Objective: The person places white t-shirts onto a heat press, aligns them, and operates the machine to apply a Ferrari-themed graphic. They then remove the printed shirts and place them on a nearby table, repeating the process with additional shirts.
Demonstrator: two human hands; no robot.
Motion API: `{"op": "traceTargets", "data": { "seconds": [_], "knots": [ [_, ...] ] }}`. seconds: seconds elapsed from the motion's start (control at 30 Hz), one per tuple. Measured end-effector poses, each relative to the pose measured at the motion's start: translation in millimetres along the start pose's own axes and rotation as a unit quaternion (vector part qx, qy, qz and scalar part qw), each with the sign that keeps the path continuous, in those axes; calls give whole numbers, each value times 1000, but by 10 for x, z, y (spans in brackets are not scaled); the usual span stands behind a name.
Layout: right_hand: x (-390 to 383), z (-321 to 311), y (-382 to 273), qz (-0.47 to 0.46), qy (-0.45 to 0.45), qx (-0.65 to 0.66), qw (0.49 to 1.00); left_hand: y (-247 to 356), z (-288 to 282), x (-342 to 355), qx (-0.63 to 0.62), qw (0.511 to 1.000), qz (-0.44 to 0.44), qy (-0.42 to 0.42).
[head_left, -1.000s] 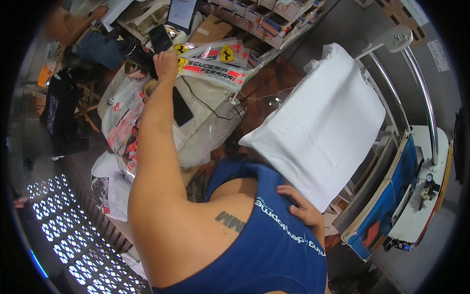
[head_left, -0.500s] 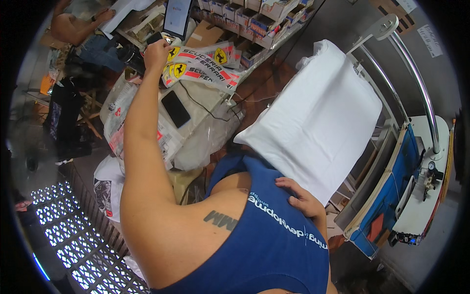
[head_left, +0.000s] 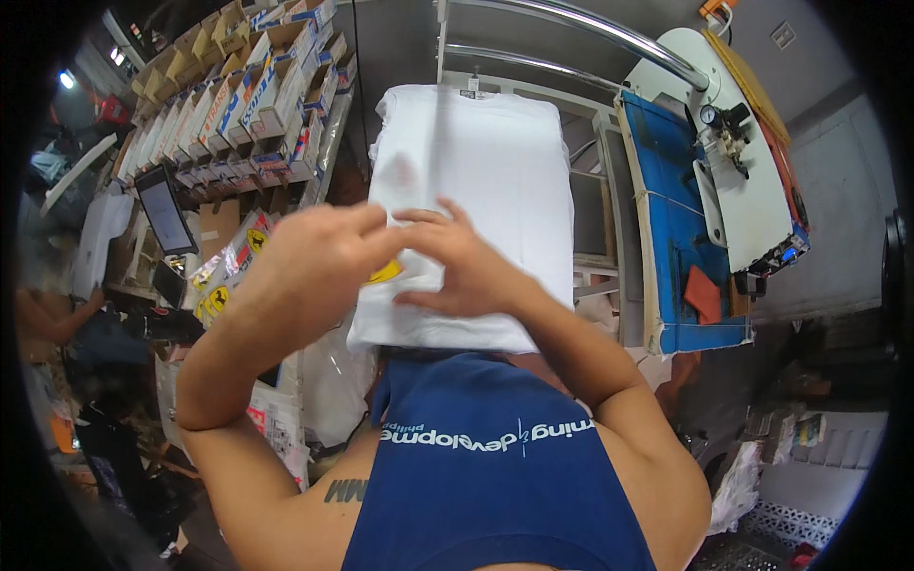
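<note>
A white T-shirt [head_left: 500, 190] lies stretched over a flat board in front of me. Over its left part my left hand [head_left: 333, 249] is closed in a pinch, blurred by motion. From its fingers hangs a printed film sheet, whose yellow patch [head_left: 386, 273] shows just below the fingertips; the rest is blurred or hidden. Close beside, my right hand [head_left: 459, 262] has its thumb and fingers apart, its fingertips near or touching those of the left. A faint reddish smear shows on the white farther up.
On the left bench lie more printed sheets [head_left: 217, 300], a propped tablet [head_left: 167, 214] and rows of cardboard boxes [head_left: 228, 114]. Steel rails [head_left: 600, 29] cross beyond the shirt. To the right stand a blue board [head_left: 666, 228] and a white machine top with a gauge [head_left: 709, 116].
My left hand has come from the sheets on the bench to above the shirt, with a printed sheet. My right hand has left my front and joined it. The view has turned right.
</note>
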State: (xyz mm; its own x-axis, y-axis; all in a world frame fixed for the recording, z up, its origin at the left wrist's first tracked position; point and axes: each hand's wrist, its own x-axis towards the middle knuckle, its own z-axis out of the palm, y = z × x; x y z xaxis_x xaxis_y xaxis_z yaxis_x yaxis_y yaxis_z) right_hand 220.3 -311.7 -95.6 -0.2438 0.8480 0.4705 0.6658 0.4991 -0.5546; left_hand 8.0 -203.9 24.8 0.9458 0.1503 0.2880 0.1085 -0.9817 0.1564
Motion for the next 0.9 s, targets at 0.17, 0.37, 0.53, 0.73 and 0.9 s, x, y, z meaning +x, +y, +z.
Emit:
{"op": "traceTargets", "data": {
  "seconds": [0.17, 0.37, 0.53, 0.73, 0.9],
  "knots": [
    [-482, -907, 736, 295, -127, 114, 940, -786, 267, 209, -167, 955, -172, 176],
    [-1265, -1074, 1327, 463, 116, 285, 831, -1592, 1816, 227, -357, 868, -299, 173],
    [-1461, -877, 1551, 493, 216, 319, 780, -1775, 2439, 247, -450, 807, -333, 191],
    [-1459, -750, 1747, 542, 209, 273, 767, -1959, 2572, 318, -516, 765, -348, 163],
    [-1209, -1143, 1371, 446, 215, -178, 851, -1916, 2679, 415, -223, 906, -319, 169]
  ]
}}
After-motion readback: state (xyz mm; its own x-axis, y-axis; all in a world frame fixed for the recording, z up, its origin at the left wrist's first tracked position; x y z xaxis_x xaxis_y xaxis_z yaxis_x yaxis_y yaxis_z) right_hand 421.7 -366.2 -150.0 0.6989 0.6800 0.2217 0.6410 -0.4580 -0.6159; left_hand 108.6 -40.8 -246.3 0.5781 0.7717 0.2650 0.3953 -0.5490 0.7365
